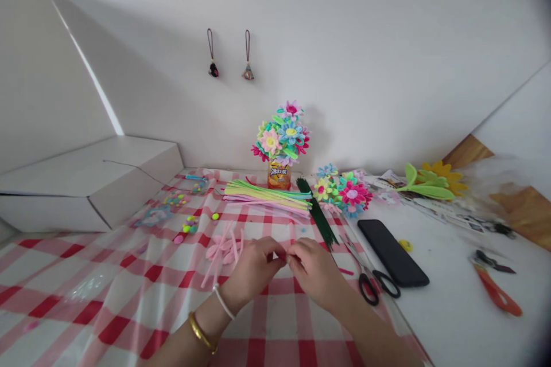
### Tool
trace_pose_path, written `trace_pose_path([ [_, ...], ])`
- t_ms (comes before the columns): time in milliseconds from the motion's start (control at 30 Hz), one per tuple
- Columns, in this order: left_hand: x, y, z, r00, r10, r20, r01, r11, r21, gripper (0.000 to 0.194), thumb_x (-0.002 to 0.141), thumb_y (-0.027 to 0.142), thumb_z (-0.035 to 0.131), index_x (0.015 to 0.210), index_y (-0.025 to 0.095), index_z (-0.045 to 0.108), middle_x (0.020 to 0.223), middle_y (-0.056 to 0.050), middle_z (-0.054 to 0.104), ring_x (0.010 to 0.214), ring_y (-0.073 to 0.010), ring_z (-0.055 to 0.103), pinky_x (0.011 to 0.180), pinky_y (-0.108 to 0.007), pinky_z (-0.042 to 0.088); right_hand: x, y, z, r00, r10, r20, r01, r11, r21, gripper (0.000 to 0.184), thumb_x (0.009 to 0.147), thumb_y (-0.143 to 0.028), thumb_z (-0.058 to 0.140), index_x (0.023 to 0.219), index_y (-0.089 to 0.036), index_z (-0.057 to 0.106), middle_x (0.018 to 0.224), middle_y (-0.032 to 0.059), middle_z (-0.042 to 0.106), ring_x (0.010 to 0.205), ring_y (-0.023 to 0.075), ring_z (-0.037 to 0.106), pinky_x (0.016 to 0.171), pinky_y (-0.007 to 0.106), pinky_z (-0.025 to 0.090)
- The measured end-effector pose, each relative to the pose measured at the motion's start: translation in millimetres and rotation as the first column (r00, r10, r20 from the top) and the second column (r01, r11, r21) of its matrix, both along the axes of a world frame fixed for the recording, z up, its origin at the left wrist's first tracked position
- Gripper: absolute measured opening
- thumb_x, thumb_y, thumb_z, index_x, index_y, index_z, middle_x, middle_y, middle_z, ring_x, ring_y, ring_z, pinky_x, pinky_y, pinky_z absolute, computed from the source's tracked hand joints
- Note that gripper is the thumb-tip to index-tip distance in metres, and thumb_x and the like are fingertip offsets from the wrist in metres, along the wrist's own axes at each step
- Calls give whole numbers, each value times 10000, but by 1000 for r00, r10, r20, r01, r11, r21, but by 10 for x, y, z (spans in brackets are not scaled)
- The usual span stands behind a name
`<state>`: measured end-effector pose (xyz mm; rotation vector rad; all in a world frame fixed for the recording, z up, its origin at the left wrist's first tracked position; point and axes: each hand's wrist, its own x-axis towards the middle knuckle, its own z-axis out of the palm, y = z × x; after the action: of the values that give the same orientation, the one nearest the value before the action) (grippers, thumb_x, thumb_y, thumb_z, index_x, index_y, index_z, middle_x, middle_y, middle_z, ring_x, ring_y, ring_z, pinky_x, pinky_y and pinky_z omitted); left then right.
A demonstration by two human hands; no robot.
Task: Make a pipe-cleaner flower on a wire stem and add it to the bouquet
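My left hand (260,261) and my right hand (312,266) meet over the checked tablecloth, fingertips pinched together. Whatever sits between the fingers is too small and covered to make out. Just left of my left hand lie pink pipe cleaners (221,249), some bent into petal-like loops with loose ends. Beyond both hands rests a bundle of pastel pipe cleaners (267,198) in green, yellow, blue, pink and purple. To the right of my right hand are dark green stems (321,215) and black-handled scissors (368,275), blades pointing away.
A bouquet of pipe-cleaner flowers (286,135) stands in an orange-labelled jar (279,176) by the wall. More fuzzy flowers (348,192) lie right of it. A black phone (391,252) is near the scissors. Small pompoms (189,225) and a white box (90,183) occupy the left.
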<state>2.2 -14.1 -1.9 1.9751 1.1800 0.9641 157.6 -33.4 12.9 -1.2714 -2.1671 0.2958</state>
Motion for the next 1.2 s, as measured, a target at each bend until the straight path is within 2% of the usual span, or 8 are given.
trace_pose_path([
  [133, 2, -18, 13, 979, 29, -204, -2, 992, 128, 126, 686, 127, 547, 579, 163, 603, 596, -5, 579, 613, -125, 502, 680, -290, 355, -22, -1, -9, 992, 13, 128, -15, 1000, 9, 170, 777, -81, 480, 679, -168, 588, 696, 35, 579, 709, 161, 525, 642, 281, 399],
  [333, -18, -32, 123, 951, 118, 287, -13, 940, -341, 124, 639, 235, 644, 582, 145, 581, 530, 33, 513, 521, -86, 442, 508, -219, 332, 19, -7, -14, 960, 32, -277, -30, 999, 11, 116, 830, -203, 482, 845, -196, 597, 799, 25, 597, 767, 137, 549, 683, 248, 427],
  [500, 2, -24, 58, 763, 175, 622, 160, 882, -444, 167, 556, 225, 729, 608, 141, 594, 519, 46, 531, 498, -67, 439, 507, -210, 342, 26, -27, 13, 928, 28, -372, -50, 998, -47, 137, 852, -243, 451, 823, -185, 572, 772, 18, 590, 704, 120, 540, 627, 226, 420],
  [600, 0, 9, 6, 738, 160, 655, 235, 849, -473, 190, 545, 226, 745, 640, 139, 605, 547, 36, 560, 502, -69, 457, 511, -212, 353, 25, -35, 16, 944, 25, -328, -39, 999, -37, 136, 860, -231, 427, 804, -180, 539, 774, 23, 578, 704, 125, 528, 627, 235, 412],
  [800, -82, 42, 57, 898, -54, 436, 256, 870, -421, 150, 637, 237, 672, 747, 140, 640, 620, 22, 581, 530, -74, 462, 532, -213, 374, 14, -29, -7, 996, 13, -92, -10, 1000, 25, 116, 845, -153, 411, 778, -168, 504, 785, 49, 557, 741, 157, 518, 640, 271, 404],
  [1000, -131, 24, 68, 962, -221, -159, 207, 973, -99, 174, 754, 198, 502, 690, 175, 663, 619, 8, 592, 607, -111, 500, 587, -227, 368, 5, -14, -54, 980, 59, 189, -74, 995, 72, 134, 813, -112, 457, 749, -167, 562, 759, 45, 578, 742, 178, 520, 656, 309, 398],
  [1100, -117, 12, 85, 945, -171, -279, 195, 979, 60, 194, 748, 171, 507, 628, 178, 660, 607, 5, 590, 609, -113, 502, 641, -248, 363, 13, -6, -63, 991, 80, 111, -88, 994, 69, 139, 796, -99, 483, 744, -178, 586, 755, 32, 584, 753, 169, 529, 681, 304, 403],
  [1200, -109, -12, 164, 990, -92, -103, 88, 995, -41, 172, 744, 195, 526, 642, 172, 662, 641, -2, 602, 622, -115, 521, 628, -235, 379, 31, 6, -56, 989, 73, -131, -68, 997, 46, 144, 822, -144, 470, 845, -195, 603, 800, 33, 589, 778, 151, 543, 695, 274, 421],
])
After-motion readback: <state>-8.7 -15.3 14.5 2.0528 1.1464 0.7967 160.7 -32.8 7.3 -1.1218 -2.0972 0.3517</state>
